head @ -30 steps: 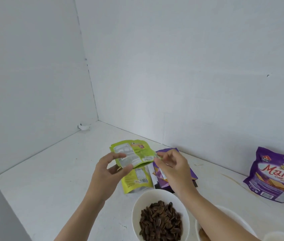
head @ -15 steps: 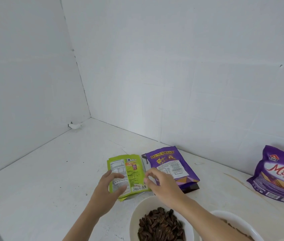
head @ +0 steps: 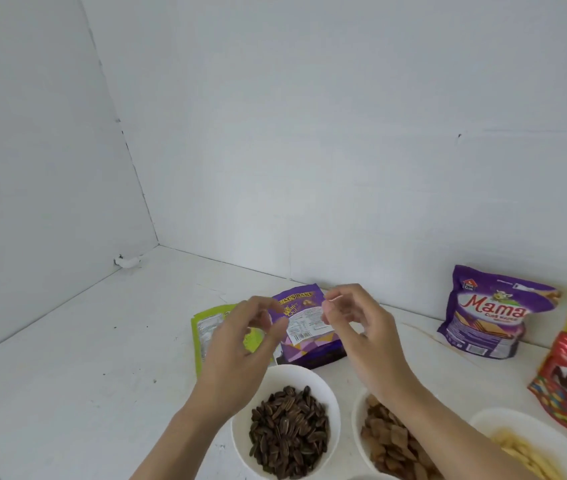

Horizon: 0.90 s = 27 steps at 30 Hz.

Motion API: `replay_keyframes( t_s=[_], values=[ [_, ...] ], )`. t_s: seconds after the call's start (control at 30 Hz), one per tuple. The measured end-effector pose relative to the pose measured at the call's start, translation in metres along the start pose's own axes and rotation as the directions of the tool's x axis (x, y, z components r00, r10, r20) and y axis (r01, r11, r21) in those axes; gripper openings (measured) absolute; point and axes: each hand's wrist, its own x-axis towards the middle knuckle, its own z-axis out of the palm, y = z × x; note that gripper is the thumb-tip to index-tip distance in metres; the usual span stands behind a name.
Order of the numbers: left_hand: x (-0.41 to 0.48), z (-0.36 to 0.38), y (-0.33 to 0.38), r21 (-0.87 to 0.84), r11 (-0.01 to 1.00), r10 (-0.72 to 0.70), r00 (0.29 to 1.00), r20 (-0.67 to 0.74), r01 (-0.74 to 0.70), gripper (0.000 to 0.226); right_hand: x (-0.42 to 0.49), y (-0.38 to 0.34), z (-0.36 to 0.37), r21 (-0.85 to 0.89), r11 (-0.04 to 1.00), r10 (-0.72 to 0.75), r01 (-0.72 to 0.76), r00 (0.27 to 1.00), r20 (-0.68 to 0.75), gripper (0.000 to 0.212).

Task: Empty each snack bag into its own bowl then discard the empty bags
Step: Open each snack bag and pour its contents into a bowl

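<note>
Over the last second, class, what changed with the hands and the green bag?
Both hands, left hand and right hand, let go of the green bag; it now lies flat beside the purple bag. The bowl of seeds stayed put.

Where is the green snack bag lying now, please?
In the head view, the green snack bag lies flat on the white counter, left of the small purple bag, partly hidden behind the left hand.

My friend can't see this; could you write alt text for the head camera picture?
Two bare hands, left and right, hover empty above a green bag and purple bag lying flat on a white counter, behind bowls of seeds and brown snacks.
</note>
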Motion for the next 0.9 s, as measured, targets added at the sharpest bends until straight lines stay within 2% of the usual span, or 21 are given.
replay_keyframes(
  t_s=[0.17,0.33,0.47,0.6,0.73,0.9],
  values=[
    [0.005,0.046,0.032,-0.025,0.997,0.072,0.991,0.115,-0.070,0.011,-0.007,-0.010,-0.067,-0.155,0.987,-0.048,0.033,0.995,-0.093,0.007],
    [0.029,0.107,0.055,0.031,0.994,0.097,0.964,0.247,-0.108,0.011,0.000,-0.007,-0.152,-0.404,0.915,-0.082,0.014,0.985,-0.152,0.006],
    [0.059,0.166,0.076,0.104,0.989,0.067,0.935,0.349,-0.109,0.012,0.018,0.006,-0.219,-0.672,0.740,-0.072,-0.028,0.990,-0.121,0.005],
    [0.093,0.229,0.084,0.196,0.972,0.043,0.920,0.390,-0.128,0.016,0.038,0.019,-0.266,-0.859,0.508,0.051,-0.061,0.998,-0.040,0.004],
    [0.119,0.280,0.087,0.317,0.940,-0.026,0.902,0.431,-0.125,0.022,0.054,0.043,-0.289,-0.913,0.406,0.155,-0.035,0.987,0.032,0.009],
    [0.137,0.321,0.079,0.382,0.904,-0.016,0.878,0.479,-0.192,0.025,0.068,0.077,-0.292,-0.951,0.308,0.191,0.025,0.978,0.087,0.017]
  ],
)
